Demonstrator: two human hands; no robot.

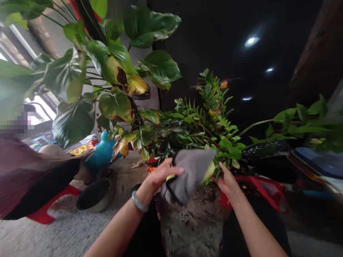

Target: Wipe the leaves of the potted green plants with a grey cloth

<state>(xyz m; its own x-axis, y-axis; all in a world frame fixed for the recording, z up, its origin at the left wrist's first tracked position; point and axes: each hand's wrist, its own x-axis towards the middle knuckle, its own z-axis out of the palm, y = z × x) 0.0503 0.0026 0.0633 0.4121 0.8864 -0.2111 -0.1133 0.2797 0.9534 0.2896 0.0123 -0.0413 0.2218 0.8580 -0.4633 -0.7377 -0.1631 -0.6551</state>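
Observation:
A grey cloth with yellow-green and black edging hangs from my left hand, whose thumb and fingers pinch it. The cloth is a little blurred. On the other side of it, my right hand has its fingers at the small green leaves of a low potted plant. Its fingertips are partly lost among the foliage, and they seem to pinch a leaf or stem. Bare soil or rough ground shows below the cloth, between my knees. A pale bangle circles my left wrist.
At left, another person sits on a red stool beside a grey basin and a teal bottle-shaped object. A big-leaved plant overhangs the left side. Red straps and stacked items stand at right.

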